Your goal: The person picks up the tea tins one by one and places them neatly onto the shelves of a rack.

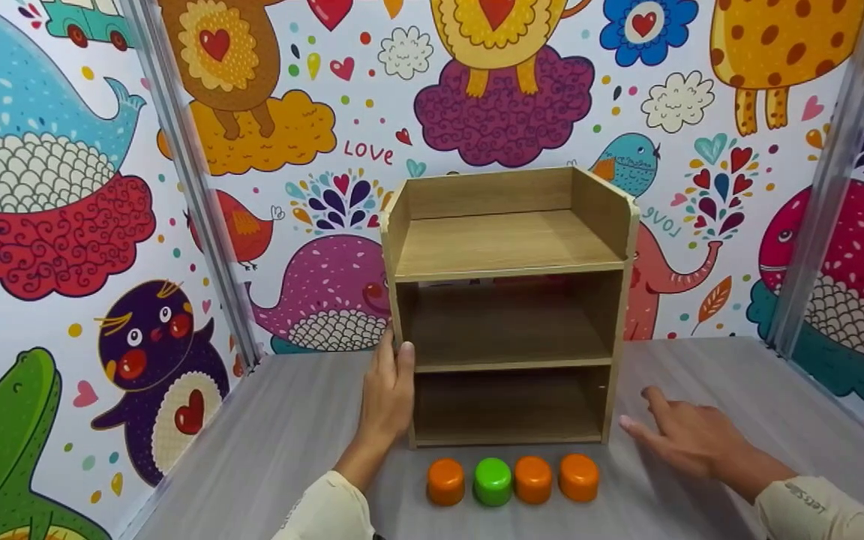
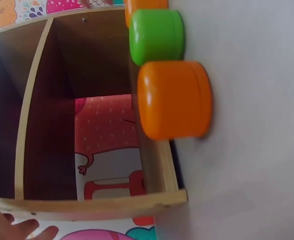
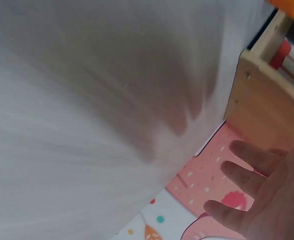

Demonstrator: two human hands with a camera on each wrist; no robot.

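Observation:
A wooden shelf (image 1: 507,367) with an open top tray and two compartments below stands on the table. My left hand (image 1: 389,390) rests against its left side panel, fingers straight, thumb at the front edge. To the right of the shelf my right hand (image 1: 694,439) hovers over the table, fingers spread and apart from the panel, holding nothing. In front of the shelf is a row of small rounded caps: an orange cap (image 1: 445,481), a green cap (image 1: 493,481), a second orange cap (image 1: 532,479) and another orange cap (image 1: 579,478) at the right end.
Behind the shelf rises a cartoon-printed wall panel (image 1: 342,112), with further printed panels at both sides. Metal posts (image 1: 211,195) stand at the corners. The grey table (image 1: 274,435) spreads out on both sides of the shelf.

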